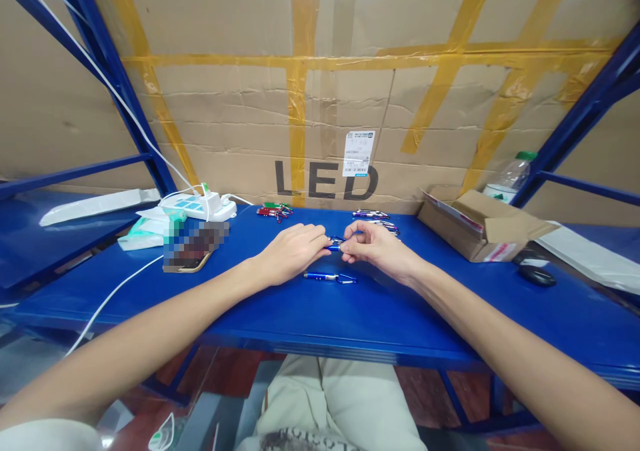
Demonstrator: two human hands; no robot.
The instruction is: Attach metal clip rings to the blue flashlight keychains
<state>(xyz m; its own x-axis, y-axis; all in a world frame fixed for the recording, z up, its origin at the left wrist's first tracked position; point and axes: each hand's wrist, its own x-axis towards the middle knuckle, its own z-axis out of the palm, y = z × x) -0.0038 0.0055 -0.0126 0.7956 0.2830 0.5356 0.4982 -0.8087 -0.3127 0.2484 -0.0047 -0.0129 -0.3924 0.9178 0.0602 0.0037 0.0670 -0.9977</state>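
Observation:
Over the middle of the blue table, my left hand (pixel 299 251) and my right hand (pixel 373 248) meet at a small blue keychain flashlight (pixel 334 246). My left fingers wrap round one end of it. The thumb and index finger of my right hand pinch the other end, near its clip. Both hands cover much of it. Just below them lies a second blue keychain flashlight (pixel 323 276), flat, with a blue carabiner clip (pixel 347 279) on its right end. Behind my right hand is a group of blue and purple ones (pixel 370 215), partly hidden by the hand.
Red and green keychain flashlights (pixel 273 212) lie at the table's back. On the left are a phone (pixel 193 261), a packet (pixel 150 230) and a power strip (pixel 195 204) with white cables. An open cardboard box (pixel 487 221) and a black mouse (pixel 536 276) are on the right.

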